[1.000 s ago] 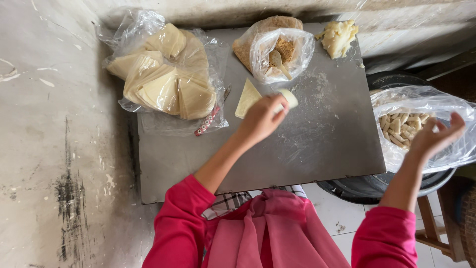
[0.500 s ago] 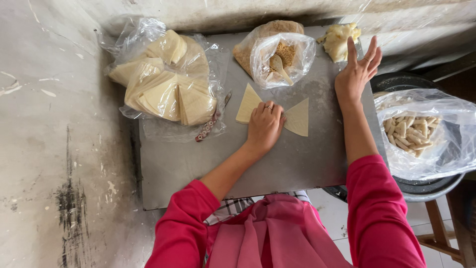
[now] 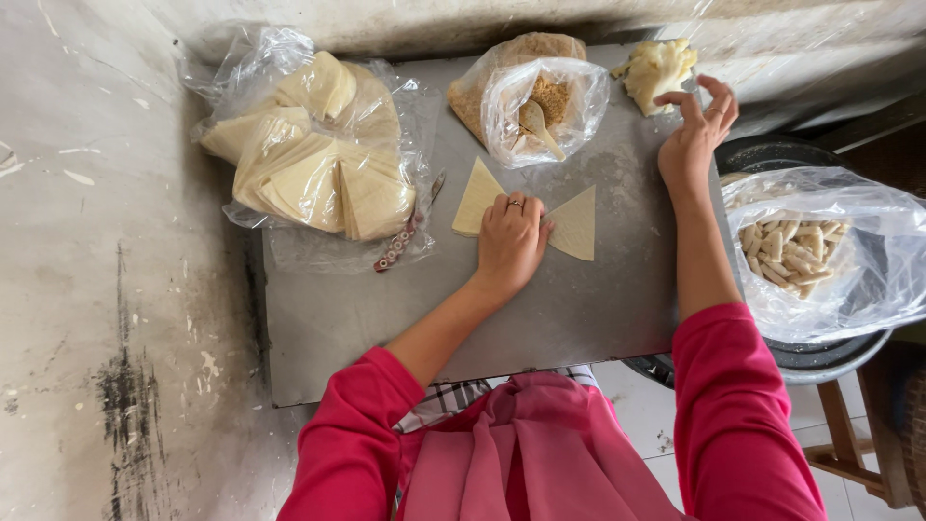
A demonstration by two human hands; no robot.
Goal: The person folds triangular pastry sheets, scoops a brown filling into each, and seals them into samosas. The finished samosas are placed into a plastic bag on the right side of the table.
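At the upper left of the frame, a clear plastic bag [image 3: 289,145] lies open on the grey desk [image 3: 367,309], holding a loose stack of pale triangular wrappers [image 3: 318,178]. Just below and right of that stack, a small beaded object [image 3: 397,249] rests on the plastic; it's too small to identify.

Your left hand [image 3: 509,241] sits at the middle of the frame, palm down, fingers flat and spread loosely, gripping nothing. It presses on the spot where two single wrappers meet: one triangle [image 3: 476,196] peeks out at its upper left, the other triangle [image 3: 576,224] lies at its right, touching your fingers.

Above that hand, a second bag [image 3: 540,101] holds brownish crumbly filling with a spoon [image 3: 536,123] stuck in it.

Your right hand [image 3: 693,135] is at the upper right, fingers half curled and open, holding nothing that shows. It hovers just beside a pale yellowish lump [image 3: 656,69], possibly paste or dough, at the far edge of the desk.

At the far right, off the desk, a bowl [image 3: 820,362] lined with plastic holds finished small rolls [image 3: 786,253].

You look to be at the laying-out stage, wrappers down and unfilled. The next move would call for a small, measured pinch or spoonful, placed while your left hand keeps the sheets from sliding.
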